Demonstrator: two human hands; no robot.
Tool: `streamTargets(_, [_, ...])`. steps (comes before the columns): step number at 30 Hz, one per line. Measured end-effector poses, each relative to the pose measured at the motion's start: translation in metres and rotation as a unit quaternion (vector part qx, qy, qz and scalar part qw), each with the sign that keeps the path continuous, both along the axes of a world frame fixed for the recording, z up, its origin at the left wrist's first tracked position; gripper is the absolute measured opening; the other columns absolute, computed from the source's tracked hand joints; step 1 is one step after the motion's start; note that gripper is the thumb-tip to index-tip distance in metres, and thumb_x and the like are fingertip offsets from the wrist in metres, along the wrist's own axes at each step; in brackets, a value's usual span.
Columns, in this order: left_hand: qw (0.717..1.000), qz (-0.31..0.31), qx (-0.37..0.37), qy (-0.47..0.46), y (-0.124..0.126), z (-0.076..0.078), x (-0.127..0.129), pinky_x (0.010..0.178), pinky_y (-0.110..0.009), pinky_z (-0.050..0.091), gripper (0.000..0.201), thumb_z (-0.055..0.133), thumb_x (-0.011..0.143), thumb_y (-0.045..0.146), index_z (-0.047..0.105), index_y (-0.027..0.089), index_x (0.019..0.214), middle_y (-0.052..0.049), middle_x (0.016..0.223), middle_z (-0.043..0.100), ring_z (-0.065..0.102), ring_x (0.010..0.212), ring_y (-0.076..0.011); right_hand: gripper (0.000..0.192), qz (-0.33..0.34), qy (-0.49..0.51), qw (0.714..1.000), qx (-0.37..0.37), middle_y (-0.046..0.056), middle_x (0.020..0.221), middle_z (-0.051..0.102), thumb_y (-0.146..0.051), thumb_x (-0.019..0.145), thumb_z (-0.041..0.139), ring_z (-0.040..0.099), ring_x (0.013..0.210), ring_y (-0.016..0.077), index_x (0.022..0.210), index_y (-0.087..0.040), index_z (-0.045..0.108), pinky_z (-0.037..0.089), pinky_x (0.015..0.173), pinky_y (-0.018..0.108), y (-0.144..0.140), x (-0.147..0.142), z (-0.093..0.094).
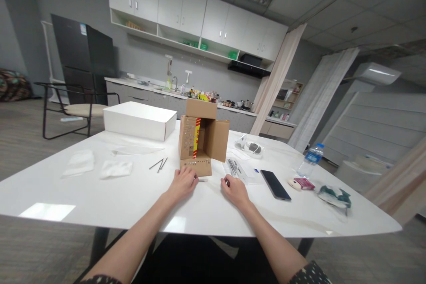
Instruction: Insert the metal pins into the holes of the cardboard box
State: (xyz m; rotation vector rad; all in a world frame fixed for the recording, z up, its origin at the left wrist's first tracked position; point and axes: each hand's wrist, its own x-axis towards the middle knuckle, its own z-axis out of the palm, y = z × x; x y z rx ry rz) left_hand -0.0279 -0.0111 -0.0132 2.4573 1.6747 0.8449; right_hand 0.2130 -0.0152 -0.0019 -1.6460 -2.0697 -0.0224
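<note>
On the far left of the white counter (49, 195), two folded cloths (80, 162) are lying flat, with a few loose nails (159, 164) resting a little to their right. Behind them a closed white box (140, 120) is sitting near the far edge.

The left hand (183, 183) is resting palm-down on the counter, its fingertips curled and touching the lowered front flap of the cardboard box (203, 140). The box is standing open toward the person, straight ahead of both hands and nearer the left one; a red-and-yellow strip is running down its inner edge, and rows of small metal heads are showing along the flap and the left wall. A single nail (203, 180) is lying on the counter between the two hands, just beside the left fingertips. Whether the left hand is pinching anything is hidden under the fingers.

The right hand (234, 190) is lying just apart from the left, fingers loosely curled and seemingly empty, next to a clear packet (237, 169) of metal pieces. Further right are a dark phone (275, 184), a small red-and-white item (301, 183), a water bottle (310, 159) and a crumpled green-and-clear bag (334, 196).

Working the flap well probably calls for the left hand steadying the cardboard flat against the counter while the right is picking up the loose nail by its shaft, keeping it upright and the light box from sliding back.
</note>
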Motion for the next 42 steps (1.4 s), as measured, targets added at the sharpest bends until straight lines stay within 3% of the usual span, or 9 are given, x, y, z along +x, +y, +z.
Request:
streamTargets(4, [0.998, -0.008, 0.015, -0.052, 0.011, 0.013, -0.002, 0.086, -0.042, 0.039, 0.018, 0.043, 0.091, 0.028, 0.059, 0.019, 0.088, -0.009, 0.097, 0.066, 0.056, 0.1, -0.0264, 0.023, 0.002, 0.002, 1.0, -0.002, 0.003, 0.068, 0.067, -0.032, 0.091, 0.048, 0.057, 0.064, 0.0163, 0.078, -0.021, 0.063, 0.029, 0.06, 0.027, 0.0, 0.0, 0.0])
streamTargets(8, [0.99, -0.033, 0.058, -0.124, 0.032, 0.04, -0.004, 0.085, -0.038, 0.043, 0.016, 0.046, 0.089, 0.027, 0.061, 0.02, 0.09, -0.007, 0.095, 0.067, 0.061, 0.093, -0.0228, 0.024, 0.002, 0.01, 1.0, 0.004, 0.002, 0.067, 0.066, -0.032, 0.091, 0.048, 0.057, 0.063, 0.0158, 0.078, -0.021, 0.064, 0.029, 0.06, 0.026, -0.002, 0.0, 0.0])
streamTargets(12, [0.969, -0.07, 0.103, -0.212, 0.051, 0.066, -0.002, 0.081, -0.033, 0.048, 0.014, 0.048, 0.086, 0.023, 0.061, 0.021, 0.091, -0.004, 0.09, 0.066, 0.063, 0.084, -0.0183, 0.023, 0.002, 0.022, 1.0, 0.006, 0.002, 0.066, 0.065, -0.031, 0.09, 0.048, 0.055, 0.061, 0.0153, 0.077, -0.02, 0.064, 0.029, 0.059, 0.026, -0.004, 0.001, 0.001])
streamTargets(16, [0.954, -0.083, 0.132, -0.257, 0.062, 0.08, 0.003, 0.081, -0.031, 0.05, 0.013, 0.049, 0.082, 0.021, 0.06, 0.02, 0.088, -0.003, 0.087, 0.065, 0.063, 0.083, -0.0171, 0.025, 0.004, 0.067, 0.998, -0.003, 0.002, 0.064, 0.064, -0.032, 0.089, 0.048, 0.053, 0.059, 0.0144, 0.074, -0.02, 0.064, 0.032, 0.059, 0.025, -0.005, 0.001, 0.002])
streamTargets(22, [0.95, -0.109, 0.122, -0.265, 0.074, 0.072, 0.003, 0.079, -0.031, 0.051, 0.013, 0.05, 0.081, 0.023, 0.059, 0.019, 0.09, -0.003, 0.086, 0.065, 0.062, 0.078, -0.0153, 0.027, -0.02, 0.2, 0.98, 0.001, 0.001, 0.061, 0.06, -0.035, 0.086, 0.049, 0.051, 0.059, 0.0149, 0.067, -0.019, 0.06, 0.036, 0.059, 0.025, -0.009, -0.016, 0.003])
streamTargets(31, [0.953, -0.178, 0.136, -0.205, 0.077, 0.055, -0.013, 0.081, -0.031, 0.052, 0.015, 0.048, 0.086, 0.026, 0.06, 0.019, 0.091, -0.004, 0.091, 0.064, 0.062, 0.082, -0.0151, 0.025, -0.082, 0.242, 0.967, 0.001, 0.003, 0.065, 0.063, -0.034, 0.083, 0.051, 0.054, 0.063, 0.0158, 0.065, -0.018, 0.06, 0.037, 0.062, 0.026, 0.006, -0.042, -0.001])
streamTargets(42, [0.95, -0.168, 0.11, -0.241, 0.07, 0.04, -0.017, 0.082, -0.032, 0.053, 0.016, 0.048, 0.087, 0.027, 0.061, 0.019, 0.09, -0.005, 0.089, 0.064, 0.063, 0.084, -0.0163, 0.029, -0.032, 0.266, 0.963, 0.03, 0.0, 0.058, 0.057, -0.037, 0.082, 0.049, 0.049, 0.059, 0.0147, 0.06, -0.019, 0.052, 0.034, 0.058, 0.026, 0.007, -0.054, -0.004])
